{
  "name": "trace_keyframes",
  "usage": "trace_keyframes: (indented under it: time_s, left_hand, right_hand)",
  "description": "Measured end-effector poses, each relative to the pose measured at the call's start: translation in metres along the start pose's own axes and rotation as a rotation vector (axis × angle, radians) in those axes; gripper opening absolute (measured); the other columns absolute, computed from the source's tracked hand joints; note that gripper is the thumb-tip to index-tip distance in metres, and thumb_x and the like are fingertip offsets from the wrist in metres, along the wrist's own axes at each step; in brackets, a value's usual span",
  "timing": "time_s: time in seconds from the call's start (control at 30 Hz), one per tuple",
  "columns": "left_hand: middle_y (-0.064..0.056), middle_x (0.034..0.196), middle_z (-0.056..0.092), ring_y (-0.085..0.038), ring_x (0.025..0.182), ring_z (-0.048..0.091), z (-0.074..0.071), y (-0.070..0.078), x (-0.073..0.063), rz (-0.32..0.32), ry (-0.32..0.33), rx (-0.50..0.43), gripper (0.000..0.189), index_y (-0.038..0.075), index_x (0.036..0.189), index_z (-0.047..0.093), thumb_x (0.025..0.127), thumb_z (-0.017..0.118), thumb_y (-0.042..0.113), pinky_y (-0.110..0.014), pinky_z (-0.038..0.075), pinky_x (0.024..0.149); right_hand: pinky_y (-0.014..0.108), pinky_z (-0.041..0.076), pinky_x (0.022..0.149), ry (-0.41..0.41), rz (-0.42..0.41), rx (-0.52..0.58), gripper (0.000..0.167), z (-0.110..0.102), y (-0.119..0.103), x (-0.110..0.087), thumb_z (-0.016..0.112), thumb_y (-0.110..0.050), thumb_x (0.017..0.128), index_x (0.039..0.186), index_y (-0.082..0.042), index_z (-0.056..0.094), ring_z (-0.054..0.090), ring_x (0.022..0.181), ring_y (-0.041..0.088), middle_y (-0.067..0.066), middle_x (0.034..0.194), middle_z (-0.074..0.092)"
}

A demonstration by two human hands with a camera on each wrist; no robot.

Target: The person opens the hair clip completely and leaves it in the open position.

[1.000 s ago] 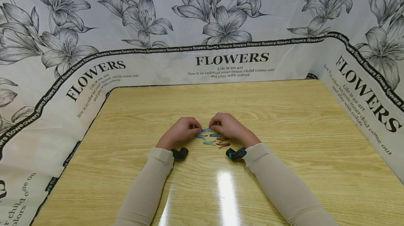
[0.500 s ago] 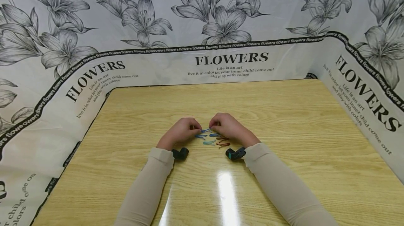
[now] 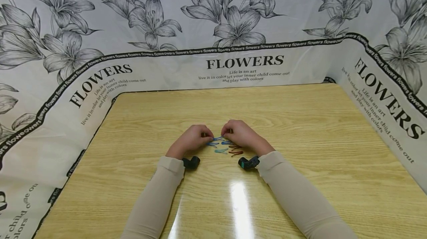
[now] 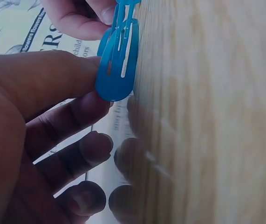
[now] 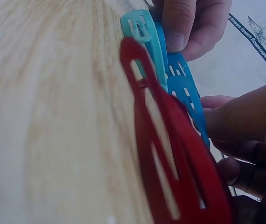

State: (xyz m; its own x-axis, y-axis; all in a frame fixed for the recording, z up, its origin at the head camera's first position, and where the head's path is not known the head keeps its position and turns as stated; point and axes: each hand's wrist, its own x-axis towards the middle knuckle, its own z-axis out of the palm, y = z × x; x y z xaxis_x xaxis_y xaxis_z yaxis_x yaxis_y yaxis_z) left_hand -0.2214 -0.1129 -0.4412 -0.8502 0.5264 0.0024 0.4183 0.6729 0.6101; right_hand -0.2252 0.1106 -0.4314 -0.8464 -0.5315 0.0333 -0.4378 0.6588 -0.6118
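Note:
Between my two hands lies a blue snap hair clip [image 3: 218, 138], the farthest of a small group on the table. My left hand [image 3: 192, 138] pinches its left end with thumb and index finger. At its right end, the thumb and fingers of my right hand [image 3: 242, 133] pinch it too. Just nearer sit two other blue clips, one on the left [image 3: 212, 144] and another on the right [image 3: 227, 143]. A teal clip [image 5: 144, 39] and a dark red clip [image 5: 179, 144] show large in the right wrist view. The left wrist view has a blue clip [image 4: 116, 86] overlapping the left thumb's tip.
A second reddish clip [image 3: 235, 146] lies beside my right hand, partly hidden by it. The wood-grain table [image 3: 287, 109] stretches out on all sides. Flower-print sheeting [image 3: 247, 72] walls off the back and sides. Each wrist carries a black camera, such as the left one [image 3: 191, 162].
Both hands hold almost the same place at the ends of the blue hair clip. The left hand and the clip have shifted very slightly toward me.

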Motion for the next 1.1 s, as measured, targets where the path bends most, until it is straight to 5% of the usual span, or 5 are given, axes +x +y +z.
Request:
trace_keyframes:
  time_s: [1.1]
  left_hand:
    - [0.000,0.095,0.066,-0.011,0.080,0.056,-0.0007,0.0016,-0.0009,-0.020,-0.015,-0.001,0.012,0.014,0.098,0.074,0.094,0.064,0.019,-0.028,0.049,0.076]
  right_hand:
    - [0.034,0.050,0.078,-0.006,0.025,0.000,0.011,0.0007,0.0009,-0.0003,0.063,-0.012,0.093,0.096,-0.013,0.073,0.059,0.083,0.014,0.001,0.093,0.064]
